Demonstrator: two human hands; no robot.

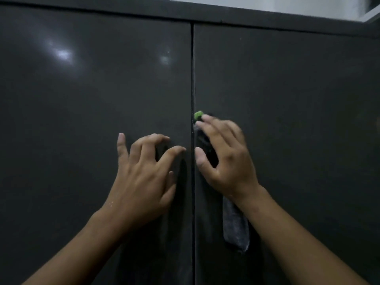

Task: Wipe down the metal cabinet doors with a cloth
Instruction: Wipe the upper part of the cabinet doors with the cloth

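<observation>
1. The cloth [236,229] is dark. Its long axis runs near-vertical, tilted a little: the top end is by the centre seam [192,68] and the tail points down and right.
2. A small green patch [198,115] shows at the cloth's top end, just right of the seam. I can't tell whether it's a tag or a trim.
3. The cloth lies flat on the right cabinet door [287,89], under your right hand [226,155]. The green end pokes out past the fingers [216,128], a dark strip shows between thumb and index, and the tail hangs free below your wrist.
4. Your right fingers are extended and only slightly bent. They press the cloth to the door and don't wrap it.
5. Your left hand [144,177] is on the left cabinet door [92,89], just left of the seam. Its fingers [144,145] are spread and arched with the tips on the metal, and they grasp nothing.
6. Your hands sit either side of the seam, close but apart.
7. Count: two doors, both closed; one cloth; one green patch; two hands.
8. There are two light glares high on the left door.
</observation>
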